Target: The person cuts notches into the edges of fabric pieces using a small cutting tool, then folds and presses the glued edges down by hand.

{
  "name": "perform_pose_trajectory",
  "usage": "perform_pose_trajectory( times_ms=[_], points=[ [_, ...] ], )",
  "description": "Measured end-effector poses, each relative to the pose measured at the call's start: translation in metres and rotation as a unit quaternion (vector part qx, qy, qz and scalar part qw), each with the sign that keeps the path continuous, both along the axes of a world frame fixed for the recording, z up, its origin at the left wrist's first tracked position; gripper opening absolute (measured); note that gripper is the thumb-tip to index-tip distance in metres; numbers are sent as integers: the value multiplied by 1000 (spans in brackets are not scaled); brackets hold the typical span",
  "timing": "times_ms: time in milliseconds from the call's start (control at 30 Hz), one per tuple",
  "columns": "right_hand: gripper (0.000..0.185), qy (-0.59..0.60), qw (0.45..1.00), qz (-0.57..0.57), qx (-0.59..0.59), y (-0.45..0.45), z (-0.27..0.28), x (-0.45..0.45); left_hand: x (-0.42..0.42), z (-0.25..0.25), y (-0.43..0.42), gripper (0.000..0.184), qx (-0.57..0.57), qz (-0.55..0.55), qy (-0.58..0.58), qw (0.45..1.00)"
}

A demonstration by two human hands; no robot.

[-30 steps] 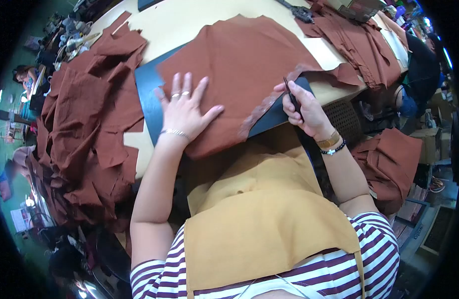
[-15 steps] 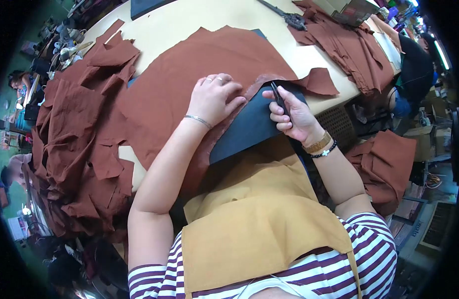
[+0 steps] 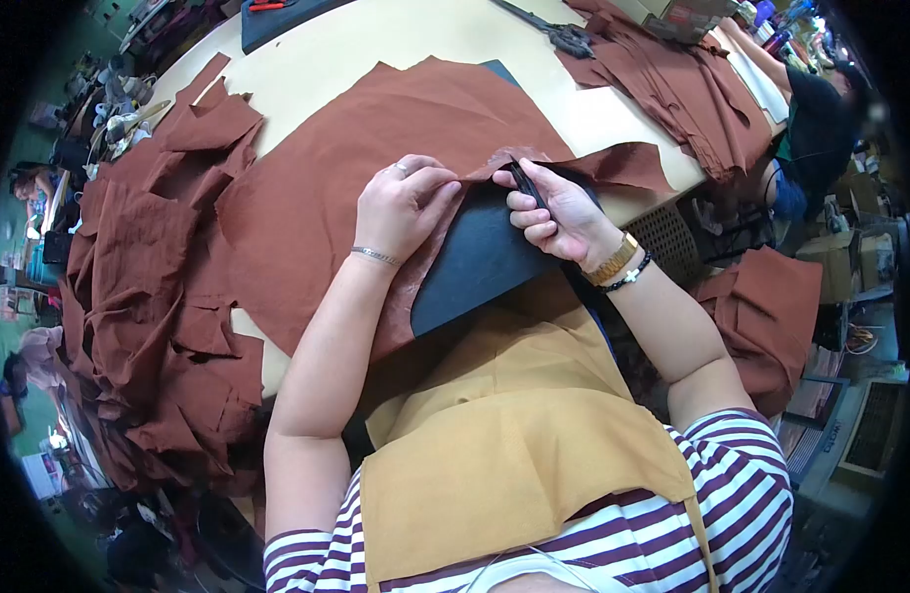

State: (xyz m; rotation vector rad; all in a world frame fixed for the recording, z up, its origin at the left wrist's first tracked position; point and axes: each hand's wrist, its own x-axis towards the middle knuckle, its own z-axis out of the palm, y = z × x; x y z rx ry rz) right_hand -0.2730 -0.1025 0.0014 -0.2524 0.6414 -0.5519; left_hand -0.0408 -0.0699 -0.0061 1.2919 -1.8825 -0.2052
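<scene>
A large piece of rust-brown fabric (image 3: 336, 158) lies on the table, partly over a dark blue-grey board (image 3: 490, 257). My left hand (image 3: 401, 212) pinches the fabric near its edge, thumb against fingertips. In my right hand (image 3: 564, 217) is a pair of small black thread snips (image 3: 526, 184), fingers curled around them, the tip at the fabric's edge. Beyond the snips, a loose brown strip (image 3: 623, 166) trails off to the right. The snips' blades are partly hidden by my fingers and the cloth.
Crumpled brown fabric (image 3: 139, 257) heaps at the left. Folded brown cloth (image 3: 662, 89) lies at the back right, beside large dark scissors (image 3: 564, 38). A second dark board (image 3: 287, 22) bears a red-handled tool. Another person (image 3: 821, 119) is at the far right.
My left hand has moved slightly down and now pinches the fabric edge. My right hand has shifted left, bringing the snips to the cloth. The loose strip has straightened out.
</scene>
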Motion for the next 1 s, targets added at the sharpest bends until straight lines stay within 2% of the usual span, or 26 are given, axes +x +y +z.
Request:
perform_pose_trajectory(
  times_ms=[233, 367, 600, 767, 1000],
  points=[
    [33, 38, 998, -20, -43, 11, 1, -4, 1, -1, 1, 10, 22, 5, 6, 1000],
    [32, 16, 1000, 6, 0, 7, 5, -3, -2, -2, 0, 8, 17, 15, 28, 999],
    [31, 36, 998, -26, -39, 8, 0, 0, 2, -2, -1, 10, 7, 7, -4, 1000],
    [30, 8, 1000, 0, 9, 4, 6, -2, 1, -1, 0, 10, 14, 8, -6, 1000],
    [34, 25, 998, -20, -50, 8, -2, 1, 2, -1, -1, 10, 34, -2, -10, 999]
  ],
)
